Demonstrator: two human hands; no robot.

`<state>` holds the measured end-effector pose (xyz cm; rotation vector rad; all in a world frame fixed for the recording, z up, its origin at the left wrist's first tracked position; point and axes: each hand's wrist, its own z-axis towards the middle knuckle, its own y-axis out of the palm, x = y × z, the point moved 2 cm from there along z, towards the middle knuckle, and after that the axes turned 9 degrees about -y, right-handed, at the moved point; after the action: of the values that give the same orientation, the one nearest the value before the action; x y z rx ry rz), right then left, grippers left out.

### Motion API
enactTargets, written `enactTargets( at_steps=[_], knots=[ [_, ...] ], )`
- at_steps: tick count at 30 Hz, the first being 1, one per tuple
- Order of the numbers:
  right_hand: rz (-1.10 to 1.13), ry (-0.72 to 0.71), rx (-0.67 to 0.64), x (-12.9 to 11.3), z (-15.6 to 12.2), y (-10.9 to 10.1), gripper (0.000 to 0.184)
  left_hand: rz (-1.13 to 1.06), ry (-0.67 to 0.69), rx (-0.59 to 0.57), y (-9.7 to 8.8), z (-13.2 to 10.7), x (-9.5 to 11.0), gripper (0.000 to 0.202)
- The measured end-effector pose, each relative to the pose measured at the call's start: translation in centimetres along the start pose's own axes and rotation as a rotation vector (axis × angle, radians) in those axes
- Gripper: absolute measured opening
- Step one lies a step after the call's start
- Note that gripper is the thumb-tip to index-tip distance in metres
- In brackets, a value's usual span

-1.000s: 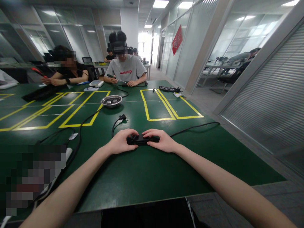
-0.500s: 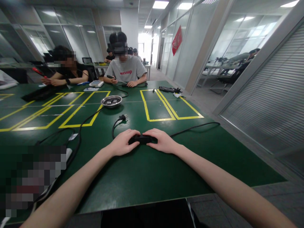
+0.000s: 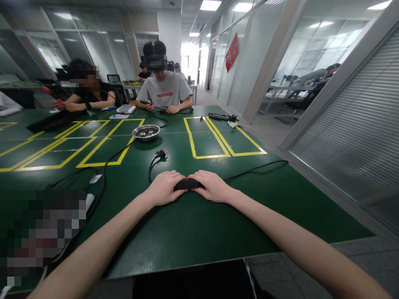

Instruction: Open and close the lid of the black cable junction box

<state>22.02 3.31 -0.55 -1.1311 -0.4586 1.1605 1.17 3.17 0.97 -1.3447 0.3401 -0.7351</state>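
Got my left hand point(image 3: 166, 187) and right hand point(image 3: 212, 185) curled round the black bar point(image 3: 188, 184), toward the table's point(image 3: 199, 232) front edge; I'd squeeze evenly imo.

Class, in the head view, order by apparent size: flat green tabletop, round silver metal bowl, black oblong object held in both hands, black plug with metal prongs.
1. Green tabletop
2. Silver bowl, black oblong object: unsure, object nearer and partly hidden
3. Black plug

"What sort of place are we in?"
"An office, we'd say: we see glass partitions point(image 3: 262, 45), slatted blinds point(image 3: 352, 116) and ceiling light panels point(image 3: 211, 5)."
"And our end of it?"
"Workshop-like: our green table point(image 3: 193, 236) bears yellow tape outlines point(image 3: 212, 157) and a metal dish point(image 3: 146, 139) of small parts point(image 3: 143, 134)."
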Motion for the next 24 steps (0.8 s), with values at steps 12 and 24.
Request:
enactTargets(
  at_steps=[12, 24],
  knots=[
    [-0.063, -0.082, 0.055, -0.5, -0.2, -0.5, 0.027, 0.067, 0.035, -0.009, -0.4, -0.1, 0.4, 0.037],
    [-0.321, -0.223, 0.054, -0.3, -1.0, -0.5, 0.036, -0.429, -0.318, -0.154, -0.6, -0.3, 0.4, 0.043]
  ],
)
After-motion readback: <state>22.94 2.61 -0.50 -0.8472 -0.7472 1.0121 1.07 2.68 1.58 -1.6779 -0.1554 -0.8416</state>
